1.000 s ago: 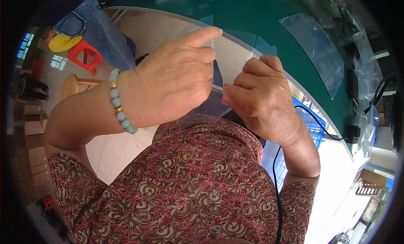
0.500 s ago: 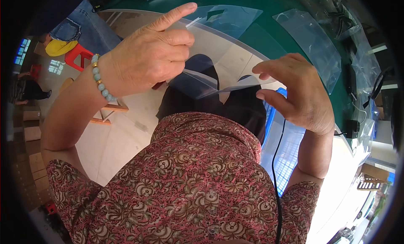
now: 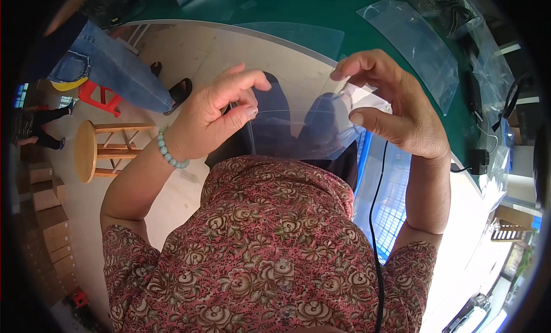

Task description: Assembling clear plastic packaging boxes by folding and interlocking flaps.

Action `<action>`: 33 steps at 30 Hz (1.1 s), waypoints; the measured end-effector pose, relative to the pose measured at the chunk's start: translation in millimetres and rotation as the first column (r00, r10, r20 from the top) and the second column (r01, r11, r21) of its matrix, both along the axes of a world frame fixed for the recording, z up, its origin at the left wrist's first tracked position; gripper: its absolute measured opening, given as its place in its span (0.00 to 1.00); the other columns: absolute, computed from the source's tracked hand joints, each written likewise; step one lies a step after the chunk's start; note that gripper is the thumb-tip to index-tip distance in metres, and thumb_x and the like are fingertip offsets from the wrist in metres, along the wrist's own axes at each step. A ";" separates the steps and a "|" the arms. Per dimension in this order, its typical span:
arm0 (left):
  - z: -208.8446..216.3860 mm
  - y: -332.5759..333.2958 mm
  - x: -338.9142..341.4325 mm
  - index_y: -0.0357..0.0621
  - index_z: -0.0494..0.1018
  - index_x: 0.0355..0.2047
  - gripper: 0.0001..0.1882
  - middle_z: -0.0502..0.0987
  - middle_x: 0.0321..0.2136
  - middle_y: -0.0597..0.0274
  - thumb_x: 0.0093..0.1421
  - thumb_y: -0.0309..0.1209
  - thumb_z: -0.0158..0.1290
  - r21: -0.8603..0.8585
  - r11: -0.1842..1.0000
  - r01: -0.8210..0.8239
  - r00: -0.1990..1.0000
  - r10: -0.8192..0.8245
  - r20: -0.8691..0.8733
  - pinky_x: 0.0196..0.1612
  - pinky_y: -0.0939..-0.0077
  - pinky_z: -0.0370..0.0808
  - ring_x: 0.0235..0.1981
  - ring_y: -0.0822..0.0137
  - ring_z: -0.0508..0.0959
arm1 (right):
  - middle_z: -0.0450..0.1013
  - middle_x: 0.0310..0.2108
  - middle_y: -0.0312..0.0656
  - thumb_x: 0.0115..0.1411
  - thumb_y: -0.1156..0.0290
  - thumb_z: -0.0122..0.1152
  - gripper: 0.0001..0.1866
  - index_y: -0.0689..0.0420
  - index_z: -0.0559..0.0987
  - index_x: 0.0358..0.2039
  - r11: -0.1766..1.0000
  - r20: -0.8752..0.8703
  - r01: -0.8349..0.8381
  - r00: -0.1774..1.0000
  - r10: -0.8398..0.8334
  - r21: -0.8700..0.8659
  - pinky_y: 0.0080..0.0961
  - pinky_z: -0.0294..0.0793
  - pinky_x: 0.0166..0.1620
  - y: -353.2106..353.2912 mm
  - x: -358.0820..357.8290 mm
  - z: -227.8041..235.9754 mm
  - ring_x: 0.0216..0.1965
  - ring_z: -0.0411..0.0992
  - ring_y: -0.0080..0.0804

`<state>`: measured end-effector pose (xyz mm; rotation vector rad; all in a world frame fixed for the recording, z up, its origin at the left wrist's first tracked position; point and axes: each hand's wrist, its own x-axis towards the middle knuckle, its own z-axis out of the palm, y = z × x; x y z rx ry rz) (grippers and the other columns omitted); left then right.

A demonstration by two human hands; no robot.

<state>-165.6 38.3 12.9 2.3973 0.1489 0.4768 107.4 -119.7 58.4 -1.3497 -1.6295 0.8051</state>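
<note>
A clear, bendy plastic sheet [image 3: 301,132] spans the space between my hands, above my lap. My left hand [image 3: 215,112], with a beaded bracelet at the wrist, is at the sheet's left edge, its thumb and curled fingers gripping there. On the opposite side, my right hand [image 3: 399,106] curves around the sheet's right part, thumb low and fingers high. Bright white glare shows inside that hand, and its exact contact with the sheet is hard to see. Another clear sheet [image 3: 307,37] lies at the green table's near edge.
The green table [image 3: 275,9] curves across the far side. More clear sheets [image 3: 413,52] lie on its right part. A blue basket [image 3: 387,201] and a black cable [image 3: 374,218] are at my right. On the left are a wooden stool [image 3: 86,152], a red stool [image 3: 100,98] and a person in jeans [image 3: 117,66].
My left hand has turned and come lower, its pointing index finger now bent in. My right hand has risen slightly. The sheet between them now faces up more broadly.
</note>
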 end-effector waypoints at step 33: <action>20.2 -18.0 1.4 0.47 0.81 0.32 0.13 0.81 0.27 0.65 0.45 0.25 0.69 0.282 0.952 -0.120 0.986 0.081 0.145 0.45 0.65 0.74 0.37 0.58 0.77 | 0.79 0.50 0.45 0.52 0.77 0.72 0.19 0.57 0.82 0.46 0.938 0.595 0.176 0.735 -0.327 0.298 0.39 0.76 0.56 -33.0 -39.5 -14.1 0.55 0.74 0.49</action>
